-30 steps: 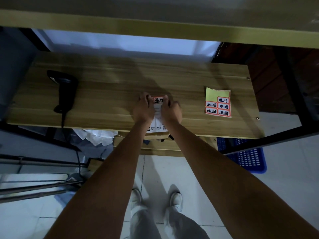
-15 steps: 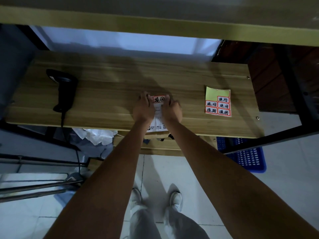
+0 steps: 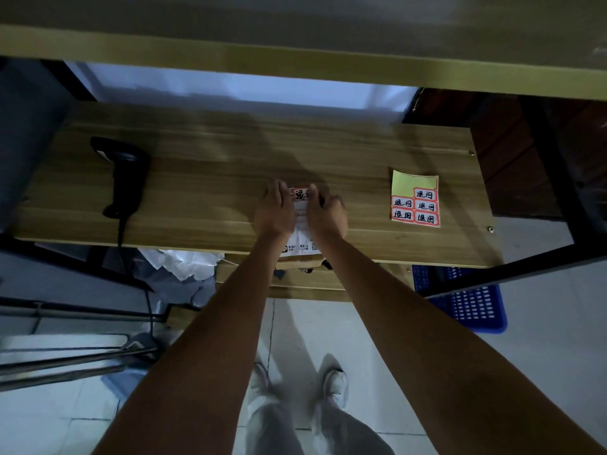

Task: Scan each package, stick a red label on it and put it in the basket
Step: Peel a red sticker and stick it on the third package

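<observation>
Package (image 3: 300, 224): lying at the surface (image 3: 210, 192) front edge, left hand (image 3: 274, 211) and right hand (image 3: 326, 215) pressing the red label (image 3: 299, 194) flat, fingers extended. Risk: label is creasing or lifting if pressed unevenly; package, overhanging the edge, could be slipping off, missing the basket (image 3: 473, 303) right of it.

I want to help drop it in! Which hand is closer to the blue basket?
The right hand. The blue plastic basket sits low on the person's right, under the wooden table, and the white package lies between both hands, so right probably reaches easier.

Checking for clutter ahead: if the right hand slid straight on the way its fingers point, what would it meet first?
Past the red label, the right hand would meet only bare shelf board, then probably the pale back wall; depth is unclear.
</observation>
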A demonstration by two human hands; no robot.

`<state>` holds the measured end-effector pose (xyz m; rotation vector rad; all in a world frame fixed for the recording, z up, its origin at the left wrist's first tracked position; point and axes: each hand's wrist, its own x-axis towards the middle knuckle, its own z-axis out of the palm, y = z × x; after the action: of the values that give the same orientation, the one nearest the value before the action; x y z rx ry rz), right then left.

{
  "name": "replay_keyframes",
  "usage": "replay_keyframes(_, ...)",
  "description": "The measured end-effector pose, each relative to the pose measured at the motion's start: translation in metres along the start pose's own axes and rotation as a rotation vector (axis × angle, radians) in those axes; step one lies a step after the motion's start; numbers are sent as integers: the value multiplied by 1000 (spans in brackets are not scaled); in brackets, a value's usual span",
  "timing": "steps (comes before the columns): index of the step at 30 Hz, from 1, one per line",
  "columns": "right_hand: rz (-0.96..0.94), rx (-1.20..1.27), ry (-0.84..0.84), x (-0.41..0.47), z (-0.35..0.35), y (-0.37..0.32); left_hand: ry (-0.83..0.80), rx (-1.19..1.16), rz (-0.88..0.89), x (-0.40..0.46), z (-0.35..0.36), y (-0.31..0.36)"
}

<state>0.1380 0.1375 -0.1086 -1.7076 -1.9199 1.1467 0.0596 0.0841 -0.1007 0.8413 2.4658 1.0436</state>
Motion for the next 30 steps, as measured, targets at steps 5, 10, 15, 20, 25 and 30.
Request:
replay_keyframes(5,-16,-37,2,0,-1,0,-4,-6,8,1,1,0)
replay_keyframes(10,-7,-24,13,4,2,2,-5,36,30,3,2,0)
replay_keyframes(15,45,35,11,3,1,3,-1,39,15,1,3,-2)
replay_keyframes(20,31,21,26,6,4,5,15,96,52,3,5,-3)
replay_keyframes(25,43,52,29,4,10,6,14,47,34,2,4,-4)
replay_keyframes(30,17,16,51,3,11,4,24,105,54,2,3,-3)
